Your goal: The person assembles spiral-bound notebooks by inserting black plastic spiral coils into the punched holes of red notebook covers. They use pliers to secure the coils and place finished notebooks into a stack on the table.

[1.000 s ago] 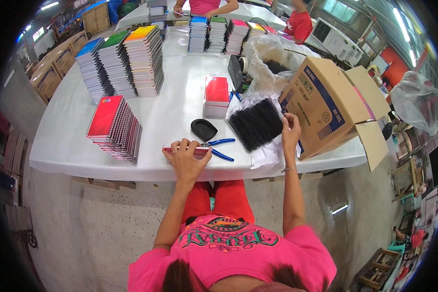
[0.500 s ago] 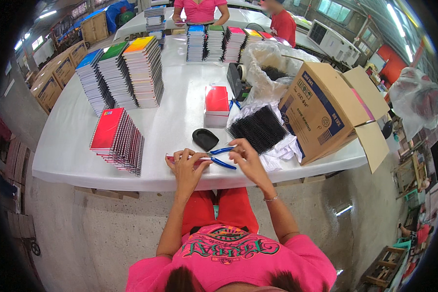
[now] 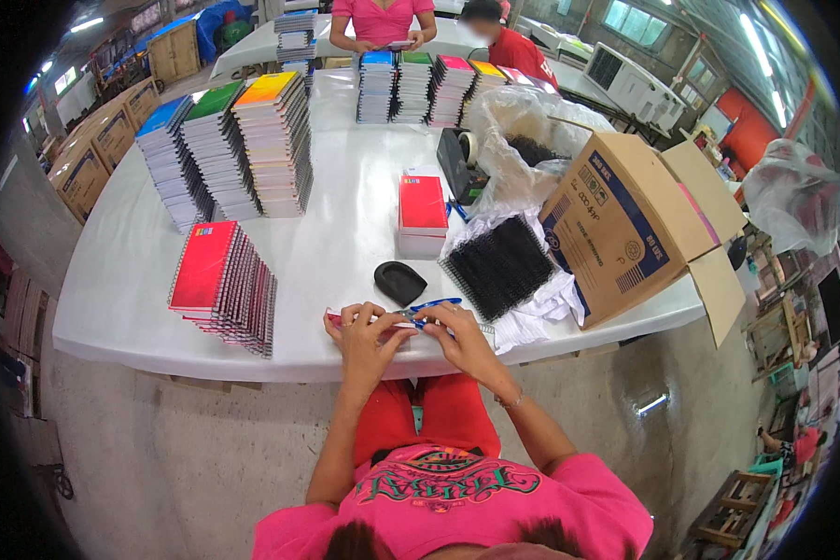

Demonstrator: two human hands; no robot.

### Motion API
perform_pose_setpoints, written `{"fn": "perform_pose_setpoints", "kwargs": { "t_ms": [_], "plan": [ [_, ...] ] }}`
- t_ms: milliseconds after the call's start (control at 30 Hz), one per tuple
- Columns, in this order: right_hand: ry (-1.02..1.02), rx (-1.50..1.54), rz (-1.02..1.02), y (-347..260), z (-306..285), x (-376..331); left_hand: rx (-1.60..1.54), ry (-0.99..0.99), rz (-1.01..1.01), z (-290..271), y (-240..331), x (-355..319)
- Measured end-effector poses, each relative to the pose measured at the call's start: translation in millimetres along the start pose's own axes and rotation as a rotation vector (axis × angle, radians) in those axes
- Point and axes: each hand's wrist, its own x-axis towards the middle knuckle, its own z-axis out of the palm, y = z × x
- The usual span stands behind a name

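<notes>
Both my hands meet at the near edge of the white table (image 3: pixel 140 280). My left hand (image 3: pixel 362 329) presses on a thin red notebook (image 3: pixel 333 318) lying flat along the edge. My right hand (image 3: pixel 461 338) grips the same notebook's right end; whether a binding coil is between its fingers I cannot tell. Blue-handled pliers (image 3: pixel 435 304) lie just behind my fingers. A small black oval object (image 3: pixel 399 281) sits beyond them. A heap of black spiral binding coils (image 3: pixel 499 266) rests on white paper to the right.
A slanted pile of red spiral notebooks (image 3: pixel 222 285) lies at the left. Tall stacks of coloured notebooks (image 3: pixel 233 149) stand further back. A short red-topped stack (image 3: pixel 423 215), an open cardboard box (image 3: pixel 630 229) and a plastic bag (image 3: pixel 523 131) crowd the right. Other people stand at the far end.
My right hand left the heap of black coils and came back to the red notebook at the table edge, beside my left hand. My left hand stayed on the notebook.
</notes>
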Motion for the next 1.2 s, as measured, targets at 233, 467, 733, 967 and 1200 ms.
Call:
{"fn": "perform_pose_setpoints", "kwargs": {
  "t_ms": [233,467,733,967,1200],
  "plan": [
    [0.009,0.004,-0.014,2,0,2,-0.01,0.04,0.025,5,-6,2],
    [0.03,-0.004,-0.035,-10,-2,-2,-0.067,0.019,0.031,6,-10,1],
    [-0.084,-0.102,-0.012,-13,-10,-5,-0.057,0.022,0.086,6,-10,-4],
    [0.047,0.009,-0.019,-17,-3,-1,-0.005,0.056,0.069,10,-10,-2],
    [0.082,-0.064,-0.038,-18,8,1,0.025,0.054,0.086,3,-4,-3]
  ]
}}
